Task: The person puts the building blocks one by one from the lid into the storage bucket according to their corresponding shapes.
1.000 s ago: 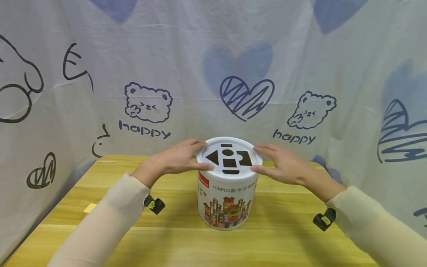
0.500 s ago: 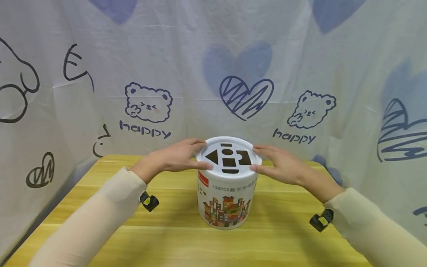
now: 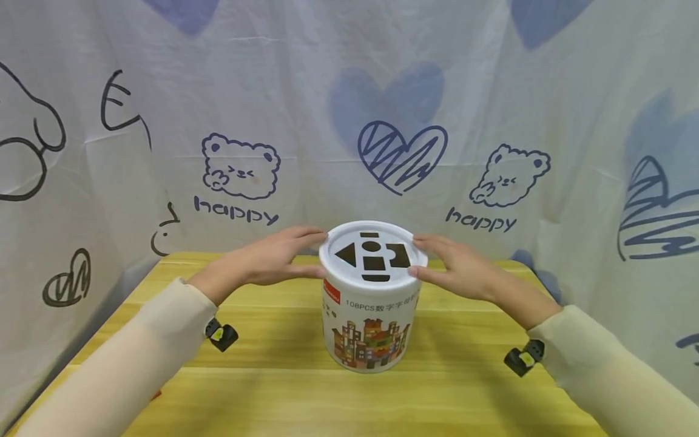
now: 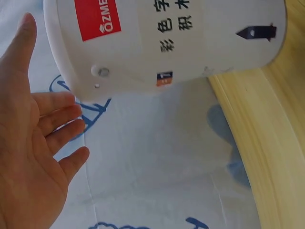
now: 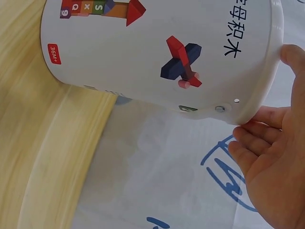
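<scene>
A white bucket (image 3: 371,321) with printed toy blocks and characters on its side stands upright on the wooden table. Its white lid (image 3: 349,276) has several dark shaped cutouts, a triangle and a circle among them. My left hand (image 3: 267,258) is beside the lid's left edge, its fingers extended. In the left wrist view a gap shows between the thumb (image 4: 24,43) and the rim; whether the other fingertips touch is unclear. My right hand (image 3: 464,267) rests on the lid's right edge, thumb and fingers spread along the rim, loosely extended.
The wooden table (image 3: 262,394) reaches back to a white curtain (image 3: 306,109) with hearts and bears. A small red piece (image 3: 156,396) peeks out by the left sleeve (image 3: 125,364). Small black cameras (image 3: 221,335) are worn at both wrists.
My left hand has drawn back leftward, its thumb coming off the lid top. The right hand stays at the rim. A yellow piece on the left is now hidden; a red piece shows.
</scene>
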The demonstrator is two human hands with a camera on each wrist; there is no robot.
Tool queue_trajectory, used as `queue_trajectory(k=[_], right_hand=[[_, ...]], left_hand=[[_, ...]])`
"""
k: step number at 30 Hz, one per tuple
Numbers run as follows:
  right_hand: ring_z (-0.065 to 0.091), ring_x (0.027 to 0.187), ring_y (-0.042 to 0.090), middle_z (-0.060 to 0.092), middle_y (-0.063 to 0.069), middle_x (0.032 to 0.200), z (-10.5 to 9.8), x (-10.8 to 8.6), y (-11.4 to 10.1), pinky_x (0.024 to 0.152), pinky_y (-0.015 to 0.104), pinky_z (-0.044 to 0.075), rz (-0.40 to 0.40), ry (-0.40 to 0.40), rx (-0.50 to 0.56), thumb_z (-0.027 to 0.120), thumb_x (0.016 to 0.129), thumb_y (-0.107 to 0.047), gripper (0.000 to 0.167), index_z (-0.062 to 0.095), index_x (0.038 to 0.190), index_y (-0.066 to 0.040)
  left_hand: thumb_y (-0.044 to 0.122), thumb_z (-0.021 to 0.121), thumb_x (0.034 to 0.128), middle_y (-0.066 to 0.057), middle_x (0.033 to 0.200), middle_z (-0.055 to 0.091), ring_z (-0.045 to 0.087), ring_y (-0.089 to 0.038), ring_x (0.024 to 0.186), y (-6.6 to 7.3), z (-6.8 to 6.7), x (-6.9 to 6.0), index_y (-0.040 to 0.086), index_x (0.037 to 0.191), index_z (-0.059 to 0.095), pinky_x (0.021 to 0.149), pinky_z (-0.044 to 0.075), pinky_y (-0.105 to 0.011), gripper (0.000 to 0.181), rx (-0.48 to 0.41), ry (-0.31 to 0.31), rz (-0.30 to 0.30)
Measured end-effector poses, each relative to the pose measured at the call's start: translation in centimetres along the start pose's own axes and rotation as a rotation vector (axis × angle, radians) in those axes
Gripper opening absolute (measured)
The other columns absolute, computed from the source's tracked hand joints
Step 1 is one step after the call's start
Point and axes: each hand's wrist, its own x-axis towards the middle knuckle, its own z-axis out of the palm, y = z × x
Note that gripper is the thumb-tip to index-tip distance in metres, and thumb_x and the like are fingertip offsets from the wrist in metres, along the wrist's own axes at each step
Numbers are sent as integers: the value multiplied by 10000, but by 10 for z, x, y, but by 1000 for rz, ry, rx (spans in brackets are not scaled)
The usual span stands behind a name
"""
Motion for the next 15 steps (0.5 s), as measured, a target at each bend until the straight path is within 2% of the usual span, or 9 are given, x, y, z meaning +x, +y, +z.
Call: queue_trajectory(k=[8,15], right_hand=[[344,1379,380,349,128,1542,1,-1,2,1090,623,289,-14,11,28,528,930,-612,788,394,1494,-77],[355,1373,367,356,111,1538,4,-1,2,1081,623,304,-26,21,59,537,933,-598,775,400,1490,-78]], left_hand=[[715,506,871,-82,1490,432,387,-308,1362,-10,0,-22,142,1447,474,1113,311,-550,813,34,34,26],[714,551,849,-60,1447,479,437,-304,1326,-20,8,-41,153,1417,506,1077,368,-554,799,29,57,-15]])
